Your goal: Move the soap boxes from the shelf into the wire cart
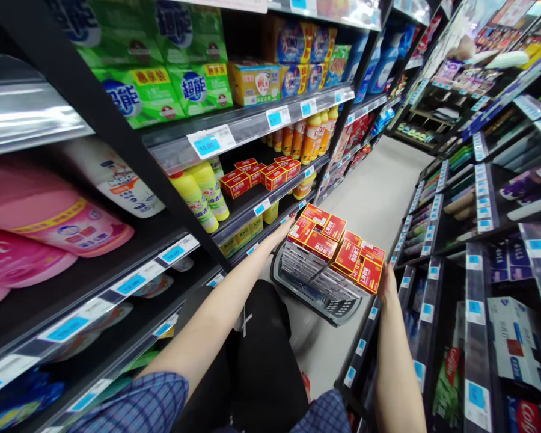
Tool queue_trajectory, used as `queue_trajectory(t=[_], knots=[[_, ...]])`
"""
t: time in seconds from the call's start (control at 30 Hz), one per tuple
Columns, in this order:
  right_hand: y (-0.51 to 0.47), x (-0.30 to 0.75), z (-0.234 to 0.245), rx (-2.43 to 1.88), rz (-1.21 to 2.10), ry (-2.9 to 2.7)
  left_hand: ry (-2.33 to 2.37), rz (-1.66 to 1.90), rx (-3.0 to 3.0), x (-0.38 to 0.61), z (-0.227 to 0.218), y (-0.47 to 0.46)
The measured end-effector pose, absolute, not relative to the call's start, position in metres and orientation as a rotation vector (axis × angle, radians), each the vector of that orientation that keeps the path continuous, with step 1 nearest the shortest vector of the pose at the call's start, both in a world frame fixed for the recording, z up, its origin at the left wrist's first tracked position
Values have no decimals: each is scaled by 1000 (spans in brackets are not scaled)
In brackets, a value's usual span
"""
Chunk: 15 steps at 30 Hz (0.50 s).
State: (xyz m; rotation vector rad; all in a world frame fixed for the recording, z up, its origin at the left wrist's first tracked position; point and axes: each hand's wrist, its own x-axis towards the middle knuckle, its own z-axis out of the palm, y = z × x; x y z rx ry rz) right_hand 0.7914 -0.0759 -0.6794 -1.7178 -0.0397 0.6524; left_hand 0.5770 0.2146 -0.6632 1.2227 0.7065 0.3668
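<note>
A block of small red boxes [318,231] with yellow edges and white lettering is gripped between my two hands. My left hand [287,228] presses against its far left side, fingers partly hidden behind it. At its right side is my right hand [388,281], fingers along the outer face. The block has two stacked groups side by side, their pale sides showing below the red tops. Under it, a grey plastic shopping basket [293,287] stands on the floor; I cannot tell whether the boxes rest in it. Similar red boxes [275,177] sit on the shelf to the left.
Left shelves hold yellow bottles [202,192], orange bottles [313,138], green packs [198,90] and pink jugs [58,216]. Right shelves [475,288] carry toothpaste boxes [518,337] close to my right arm. The pale aisle floor [388,174] runs ahead between both sides.
</note>
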Motion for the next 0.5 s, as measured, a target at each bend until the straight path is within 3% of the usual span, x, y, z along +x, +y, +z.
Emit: queue_trajectory(t=[0.2, 0.5], knots=[[-69, 775, -680, -1462, 759, 63, 703, 308, 1129, 579, -663, 207], [-64, 772, -679, -1405, 724, 156, 783, 264, 1205, 579, -646, 199]])
